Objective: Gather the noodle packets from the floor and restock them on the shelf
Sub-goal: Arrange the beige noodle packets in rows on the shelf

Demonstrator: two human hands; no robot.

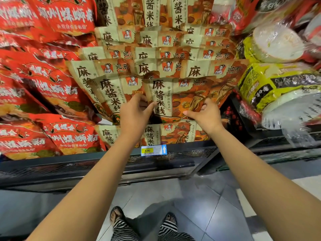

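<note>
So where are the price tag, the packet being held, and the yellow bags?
price tag (153,150): head view, on its yellow price patch.
beige noodle packet (161,94): head view, on its printed front, between both hands.
yellow bags (257,87): head view, on the nearest bag's front.

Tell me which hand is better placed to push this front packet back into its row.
Probably the right hand: its fingers pinch the front packet, while the left hand only touches its edge.

Both hands (133,112) hide the held packet's (175,98) lower edge
</note>
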